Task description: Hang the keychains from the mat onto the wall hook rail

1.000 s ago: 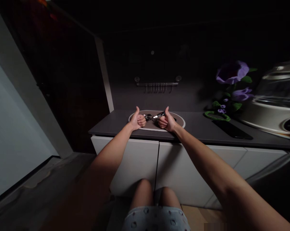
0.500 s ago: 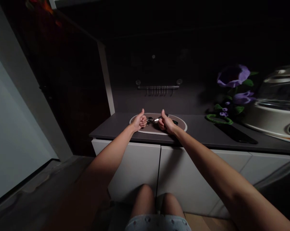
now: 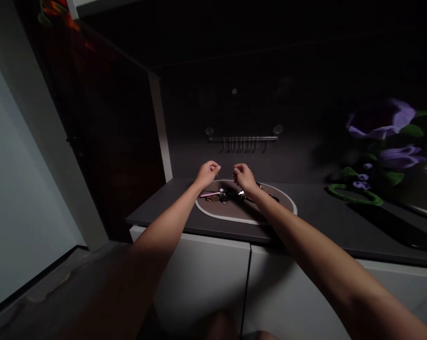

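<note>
My left hand (image 3: 207,174) hovers over the left part of an oval mat (image 3: 220,218), fingers loosely curled in with the thumb close to them. Nothing shows in it. To its right, a short gap away, my right hand (image 3: 245,178) is likewise curled closed above the mat, and I see nothing held there. Below and between them lies a bunch of keys (image 3: 223,195) with small metal pieces. A pink strip (image 3: 209,194) sticks out on its left. Dark and shiny items beside it are partly hidden by my right hand and wrist.
A clear rail (image 3: 243,139) with several hooks is fixed to the dark wall behind. On the counter (image 3: 156,208) at right stand purple flowers (image 3: 383,123) with a green ring base, a dark flat object (image 3: 393,224) and a pale appliance (image 3: 423,189). White cabinet doors (image 3: 206,274) lie below.
Both thumbs have come down from pointing up, and the fists have loosened. My hands now sit higher against the mat, showing more of the keys. The view has shifted left and closer.
</note>
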Demonstrator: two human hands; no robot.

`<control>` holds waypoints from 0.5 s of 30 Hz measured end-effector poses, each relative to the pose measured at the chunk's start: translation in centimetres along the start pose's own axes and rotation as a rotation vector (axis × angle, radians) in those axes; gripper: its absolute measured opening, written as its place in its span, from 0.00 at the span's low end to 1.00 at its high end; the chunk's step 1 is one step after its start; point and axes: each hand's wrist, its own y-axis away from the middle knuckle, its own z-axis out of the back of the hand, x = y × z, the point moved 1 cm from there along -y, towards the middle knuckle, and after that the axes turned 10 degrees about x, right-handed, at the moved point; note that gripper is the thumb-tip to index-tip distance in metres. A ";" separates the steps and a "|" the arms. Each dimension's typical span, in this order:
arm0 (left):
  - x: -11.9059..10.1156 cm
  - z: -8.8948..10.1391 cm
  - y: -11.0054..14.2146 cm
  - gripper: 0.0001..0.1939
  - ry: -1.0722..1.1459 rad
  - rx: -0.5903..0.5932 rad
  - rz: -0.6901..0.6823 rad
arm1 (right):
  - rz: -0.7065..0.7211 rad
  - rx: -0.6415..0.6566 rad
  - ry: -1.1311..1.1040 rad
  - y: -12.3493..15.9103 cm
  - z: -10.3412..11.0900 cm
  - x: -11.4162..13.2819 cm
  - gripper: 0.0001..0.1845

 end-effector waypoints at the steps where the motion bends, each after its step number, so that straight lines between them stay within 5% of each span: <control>1: 0.4 -0.1 0.0 0.07 -0.051 0.004 -0.018 | 0.015 -0.013 0.014 -0.2 -0.1 -0.5 0.07; 5: 2.0 -0.2 0.5 0.06 -0.246 0.070 -0.077 | 0.130 -0.003 0.193 0.1 -0.2 -1.9 0.08; 9: 3.1 -0.1 1.3 0.06 -0.484 0.300 -0.194 | 0.245 0.115 0.498 0.5 -0.3 -2.2 0.08; 15: 3.1 0.6 1.9 0.13 -0.625 0.417 -0.172 | 0.242 0.209 0.700 0.2 -0.3 -2.5 0.07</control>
